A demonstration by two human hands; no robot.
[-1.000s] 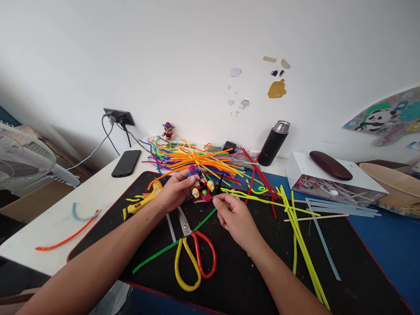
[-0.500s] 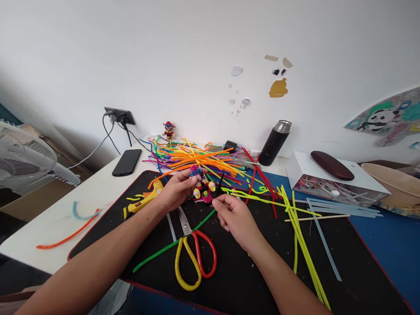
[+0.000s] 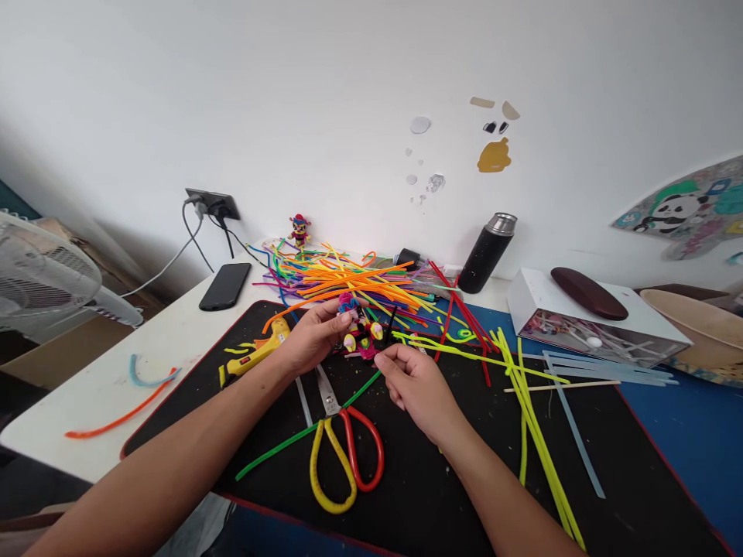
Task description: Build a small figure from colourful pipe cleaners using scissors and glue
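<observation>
My left hand (image 3: pixel 318 336) is closed around a small pipe-cleaner figure (image 3: pixel 364 334) in pink, blue, yellow and black, held above the black mat (image 3: pixel 429 495). Close by on the right, my right hand (image 3: pixel 415 387) pinches at the figure's lower pink part; its fingertips hide what is between them. A thin black strip (image 3: pixel 391 319) sticks up just above those fingers. Beneath the hands lie scissors (image 3: pixel 330 404) with one yellow and one red handle, their blades partly covered. A green pipe cleaner (image 3: pixel 272 455) crosses under them.
A yellow glue gun (image 3: pixel 261 352) lies left of my left hand. Behind are piled coloured pipe cleaners (image 3: pixel 348 278), a similar finished figure (image 3: pixel 299 230) and a black thermos (image 3: pixel 486 254). Yellow pipe cleaners (image 3: pixel 537 433) and clear glue sticks (image 3: pixel 580 441) lie right; a phone (image 3: pixel 225 286) lies left.
Hardly anything differs. The figure has turned or shifted very slightly in my left hand, while my right hand keeps its pinch beside it.
</observation>
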